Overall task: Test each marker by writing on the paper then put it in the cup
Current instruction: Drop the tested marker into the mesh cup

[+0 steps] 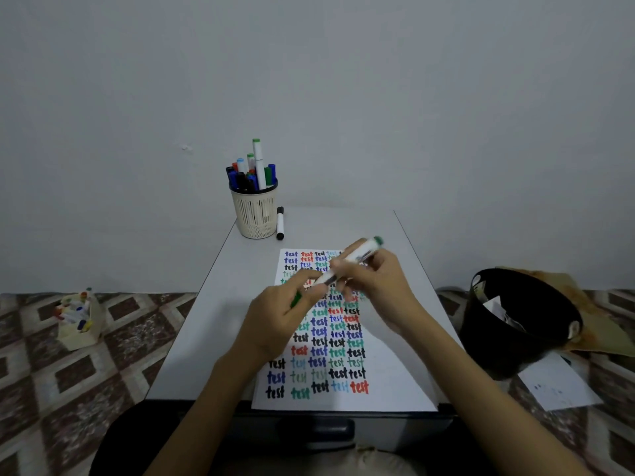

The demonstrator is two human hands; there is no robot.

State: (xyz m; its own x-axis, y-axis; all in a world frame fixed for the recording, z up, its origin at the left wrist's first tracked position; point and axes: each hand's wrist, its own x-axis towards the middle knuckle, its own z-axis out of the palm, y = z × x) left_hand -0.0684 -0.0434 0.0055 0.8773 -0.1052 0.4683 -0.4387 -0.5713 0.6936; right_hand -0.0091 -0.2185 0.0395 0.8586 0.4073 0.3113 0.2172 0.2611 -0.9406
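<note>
Mostly done, head view. Paper (395, 383) on the bench (206, 321) nearly filled with "test" rows; cup (256, 218) beyond paper crowded with markers. Above paper: right hand (374, 286) fingers (347, 269) curl round green marker (357, 257); left hand (278, 317) grips green cap (296, 299) at its lower end. Left, likely: this marker, plus black marker (280, 223) beyond paper, beside cup.

Paper (395, 383) lies on the desk's (192, 338) near half, reaching the front edge. At the far left corner stands the cup (256, 214), markers (259, 166) upright in it, a loose marker (280, 223) lying just right of it. Above the paper, left hand (275, 324) and right hand (374, 286) hold a marker (350, 262) between them. A bin (508, 345) sits on the floor right of the desk, a small box (77, 321) left.
</note>
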